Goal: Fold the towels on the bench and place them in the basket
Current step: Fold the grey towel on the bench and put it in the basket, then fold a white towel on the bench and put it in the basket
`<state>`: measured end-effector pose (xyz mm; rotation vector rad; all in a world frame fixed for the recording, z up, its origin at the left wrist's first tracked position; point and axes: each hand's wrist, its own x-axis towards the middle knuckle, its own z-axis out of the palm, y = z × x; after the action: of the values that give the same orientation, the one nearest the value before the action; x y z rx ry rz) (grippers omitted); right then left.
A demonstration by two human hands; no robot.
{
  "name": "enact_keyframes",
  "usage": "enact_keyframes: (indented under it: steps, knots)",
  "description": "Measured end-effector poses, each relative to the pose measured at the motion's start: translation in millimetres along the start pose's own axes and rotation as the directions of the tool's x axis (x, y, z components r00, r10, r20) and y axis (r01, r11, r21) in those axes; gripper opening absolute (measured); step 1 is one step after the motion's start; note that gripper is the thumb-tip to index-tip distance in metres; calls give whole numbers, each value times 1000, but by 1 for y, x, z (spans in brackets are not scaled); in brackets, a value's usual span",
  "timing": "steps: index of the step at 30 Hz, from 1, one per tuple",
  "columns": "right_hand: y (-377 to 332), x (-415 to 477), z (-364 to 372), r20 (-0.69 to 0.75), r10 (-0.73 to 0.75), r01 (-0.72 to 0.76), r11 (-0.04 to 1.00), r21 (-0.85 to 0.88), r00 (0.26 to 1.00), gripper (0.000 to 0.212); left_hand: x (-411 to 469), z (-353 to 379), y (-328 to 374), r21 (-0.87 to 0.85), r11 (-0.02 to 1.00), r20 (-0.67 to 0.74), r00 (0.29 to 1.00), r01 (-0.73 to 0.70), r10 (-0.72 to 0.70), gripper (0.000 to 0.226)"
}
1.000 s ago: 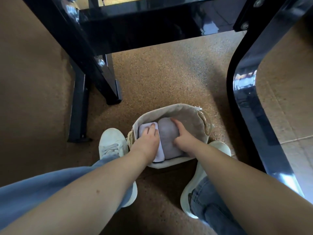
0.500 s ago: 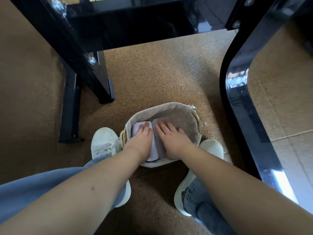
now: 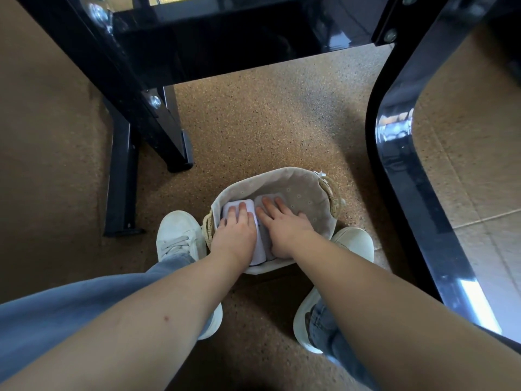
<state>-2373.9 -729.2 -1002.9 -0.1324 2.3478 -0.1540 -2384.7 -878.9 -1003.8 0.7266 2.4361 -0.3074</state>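
The left hand (image 3: pixel 235 235) lies flat, fingers straight, pressing a folded pale towel (image 3: pixel 232 205). Just beside it the right hand (image 3: pixel 284 230), also flat and gripping nothing, presses a folded grey towel (image 3: pixel 271 197). Both towels sit under the palms in the cloth-lined wicker basket (image 3: pixel 282 176), on the speckled floor (image 3: pixel 267 122) between white sneakers (image 3: pixel 177 235). The pressing probably seats them side by side so the folds hold.

- Left hand (image 3: pixel 235 235): palm down, fingers straight and close together, pointing far.
- Right hand (image 3: pixel 284 230): palm down, fingers straight, slightly spread, angled far-left, just beside the left hand.
- Left forearm (image 3: pixel 158 314) and right forearm (image 3: pixel 380 303): bare, reaching from the near edge, converging.
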Motion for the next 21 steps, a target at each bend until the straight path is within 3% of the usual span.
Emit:
enact_keyframes:
  steps: [9, 17, 21]
  knots:
    - [1, 1, 18, -71, 52, -49, 998, 41, 996, 110, -2, 1, -2, 3, 999, 13, 999, 53, -53, 99]
    - [0, 6, 16, -58, 59, -59, 998, 1, 997, 116, 10, -2, -4, -38, 997, 46, 997, 64, -62, 124]
    - [-6, -2, 3, -21, 53, -53, 999, -9, 998, 114, 8, -10, -3, -39, 998, 59, 997, 55, -53, 122]
